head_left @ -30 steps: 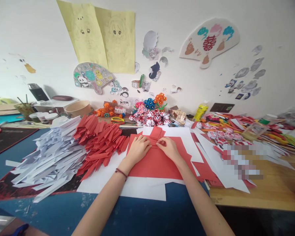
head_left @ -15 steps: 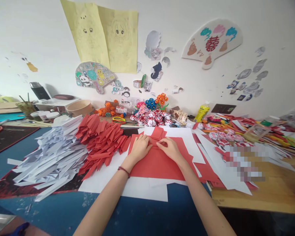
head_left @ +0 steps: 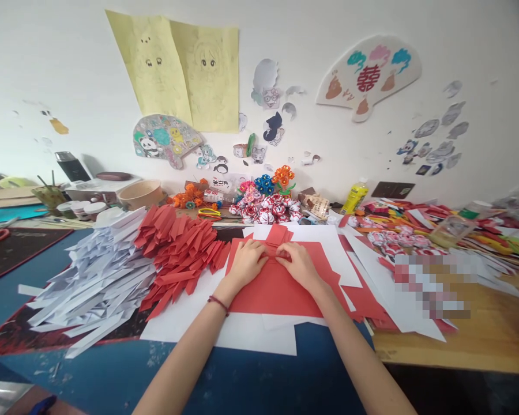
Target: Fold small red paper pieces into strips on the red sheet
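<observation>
My left hand and my right hand face each other over a flat red paper sheet. Their fingers are closed on a narrow red paper strip, one hand at each end; part of it is hidden behind the fingertips. More red strips lie just beyond the fingers. White paper shows under the red sheet. To the left of my left hand is a heap of folded red paper strips, with a larger heap of folded white strips beside it.
Red-and-white paper balls, yellow-handled scissors and an orange flower model stand along the wall. A tan bowl is at back left. A yellow bottle and mixed paper scraps cover the right side. A dark mat lies far left.
The view has tilted up slightly. The fingers of my right hand have curled in a little closer around the red strip; my left hand stays nearly in place.
</observation>
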Tool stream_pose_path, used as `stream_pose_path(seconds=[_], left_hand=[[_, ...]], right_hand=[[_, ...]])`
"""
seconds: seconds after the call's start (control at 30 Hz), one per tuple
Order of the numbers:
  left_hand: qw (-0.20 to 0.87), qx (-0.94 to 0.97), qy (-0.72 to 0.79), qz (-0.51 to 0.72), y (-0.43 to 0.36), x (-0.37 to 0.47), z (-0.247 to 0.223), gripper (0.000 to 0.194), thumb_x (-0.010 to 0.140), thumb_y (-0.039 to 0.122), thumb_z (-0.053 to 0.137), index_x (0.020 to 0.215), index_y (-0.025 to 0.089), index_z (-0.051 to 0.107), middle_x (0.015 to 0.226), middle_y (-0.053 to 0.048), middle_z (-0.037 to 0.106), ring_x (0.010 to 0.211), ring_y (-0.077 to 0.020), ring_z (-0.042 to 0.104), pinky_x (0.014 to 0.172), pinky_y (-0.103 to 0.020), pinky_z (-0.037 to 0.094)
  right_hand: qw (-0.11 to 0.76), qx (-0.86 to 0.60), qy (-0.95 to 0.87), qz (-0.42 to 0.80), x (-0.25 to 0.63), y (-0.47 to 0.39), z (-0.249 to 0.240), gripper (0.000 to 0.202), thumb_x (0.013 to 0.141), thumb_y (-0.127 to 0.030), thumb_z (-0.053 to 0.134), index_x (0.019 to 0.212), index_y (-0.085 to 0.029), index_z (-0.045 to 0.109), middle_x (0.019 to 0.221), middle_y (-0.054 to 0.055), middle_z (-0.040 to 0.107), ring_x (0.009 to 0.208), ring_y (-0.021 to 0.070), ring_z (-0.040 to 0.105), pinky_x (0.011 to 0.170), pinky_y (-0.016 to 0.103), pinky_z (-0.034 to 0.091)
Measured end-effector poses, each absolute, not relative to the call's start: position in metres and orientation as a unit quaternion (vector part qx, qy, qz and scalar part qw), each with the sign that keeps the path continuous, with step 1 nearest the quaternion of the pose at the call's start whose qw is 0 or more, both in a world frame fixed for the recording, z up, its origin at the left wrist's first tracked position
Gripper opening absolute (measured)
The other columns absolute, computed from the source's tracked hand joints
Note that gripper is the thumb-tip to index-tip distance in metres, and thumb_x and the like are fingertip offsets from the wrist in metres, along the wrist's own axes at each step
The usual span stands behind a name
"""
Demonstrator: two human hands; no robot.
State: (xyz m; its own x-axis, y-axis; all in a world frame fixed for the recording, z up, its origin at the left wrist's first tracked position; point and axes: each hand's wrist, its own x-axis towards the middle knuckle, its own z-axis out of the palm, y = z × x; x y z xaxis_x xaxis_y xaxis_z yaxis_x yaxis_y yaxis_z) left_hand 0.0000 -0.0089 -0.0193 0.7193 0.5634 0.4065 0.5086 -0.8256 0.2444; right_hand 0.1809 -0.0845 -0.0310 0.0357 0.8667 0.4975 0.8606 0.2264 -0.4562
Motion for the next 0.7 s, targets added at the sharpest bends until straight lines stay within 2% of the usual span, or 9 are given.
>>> stream_pose_path(seconds=[0.17, 0.37, 0.53, 0.63, 0.7], left_hand=[[-0.021, 0.94, 0.246, 0.234, -0.009, -0.004, -0.018, 0.012, 0.092, 0.019, 0.05, 0.09, 0.018, 0.061, 0.091, -0.005, 0.065, 0.092, -0.022, 0.055, 0.08, -0.036, 0.036], [-0.102, 0.953, 0.211, 0.193, -0.014, -0.008, -0.014, 0.018, 0.094, 0.016, 0.044, 0.083, 0.015, 0.057, 0.085, -0.007, 0.061, 0.081, -0.0217, 0.053, 0.074, -0.034, 0.039], [-0.129, 0.96, 0.175, 0.177, -0.017, -0.012, -0.01, 0.018, 0.093, 0.013, 0.045, 0.081, 0.015, 0.058, 0.083, -0.007, 0.06, 0.078, -0.0205, 0.053, 0.071, -0.034, 0.038], [-0.1, 0.963, 0.172, 0.184, -0.015, -0.018, -0.009, 0.017, 0.09, 0.013, 0.049, 0.081, 0.016, 0.062, 0.082, -0.006, 0.062, 0.081, -0.02, 0.054, 0.074, -0.035, 0.038], [-0.072, 0.962, 0.178, 0.193, -0.014, -0.02, -0.01, 0.016, 0.091, 0.018, 0.051, 0.083, 0.018, 0.065, 0.082, -0.005, 0.062, 0.083, -0.0197, 0.055, 0.076, -0.035, 0.038]], right_hand=[[0.28, -0.606, -0.736, -0.112, 0.177, -0.095, -0.022, 0.012, 0.089, -0.01, 0.058, 0.091, -0.02, 0.063, 0.089, 0.005, 0.067, 0.089, 0.0224, 0.056, 0.081, 0.034, 0.039], [0.164, -0.586, -0.768, -0.202, 0.172, -0.103, -0.019, 0.024, 0.087, 0.001, 0.047, 0.077, -0.017, 0.061, 0.079, 0.006, 0.061, 0.077, 0.0208, 0.051, 0.069, 0.032, 0.036], [0.176, -0.596, -0.76, -0.191, 0.174, -0.111, -0.02, 0.026, 0.086, 0.002, 0.048, 0.079, -0.017, 0.064, 0.078, 0.005, 0.062, 0.077, 0.0204, 0.051, 0.069, 0.032, 0.037], [0.216, -0.603, -0.752, -0.154, 0.18, -0.116, -0.02, 0.025, 0.087, -0.001, 0.05, 0.084, -0.018, 0.068, 0.08, 0.005, 0.064, 0.081, 0.0206, 0.054, 0.072, 0.032, 0.041], [0.236, -0.608, -0.747, -0.131, 0.183, -0.118, -0.02, 0.024, 0.087, -0.003, 0.052, 0.087, -0.018, 0.07, 0.081, 0.004, 0.066, 0.082, 0.0207, 0.055, 0.073, 0.032, 0.042]])
